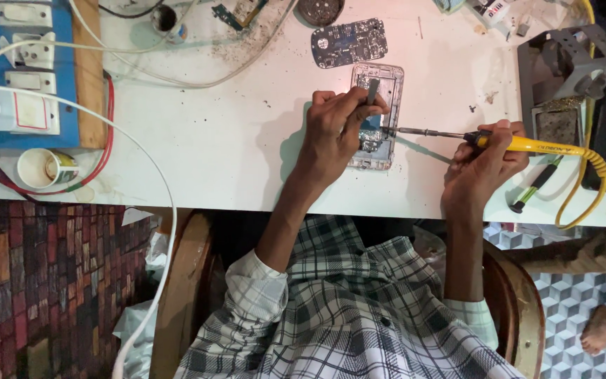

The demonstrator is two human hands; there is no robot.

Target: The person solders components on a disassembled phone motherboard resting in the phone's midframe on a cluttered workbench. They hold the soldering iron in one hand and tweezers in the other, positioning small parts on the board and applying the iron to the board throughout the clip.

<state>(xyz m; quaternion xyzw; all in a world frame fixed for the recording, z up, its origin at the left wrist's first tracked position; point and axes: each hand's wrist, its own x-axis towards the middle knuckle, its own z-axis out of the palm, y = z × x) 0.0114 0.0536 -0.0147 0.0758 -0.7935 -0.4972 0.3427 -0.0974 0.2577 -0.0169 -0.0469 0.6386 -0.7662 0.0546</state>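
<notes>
White tabletop (233, 140) spreads out below me, gritty with dark specks and crossed by white cables. At its middle lies an opened phone frame (380, 116), flat on the surface, its insides showing.

My left hand (334, 130) is curled over the frame's left edge, fingers closed around a pair of grey tweezers (373, 91) pinched between thumb and fingertips; their lower ends point down into the frame, though my knuckles hide the very tips. The wrist is bent inward, forearm bare, running back to a rolled checked sleeve.

My right hand (482, 165) is clenched around the yellow handle of a soldering iron (520, 144), held like a pen and nearly level. Its metal shaft reaches leftward, and the tip meets the frame just beside my left fingers. A coiled yellow cord trails off the handle's rear towards the table edge.

Just above the frame sits a loose circuit board (348, 42). Far left stands a blue switchboard (26, 70), with a small cup (43, 168) below it. At the right is a grey metal stand (562, 63).
</notes>
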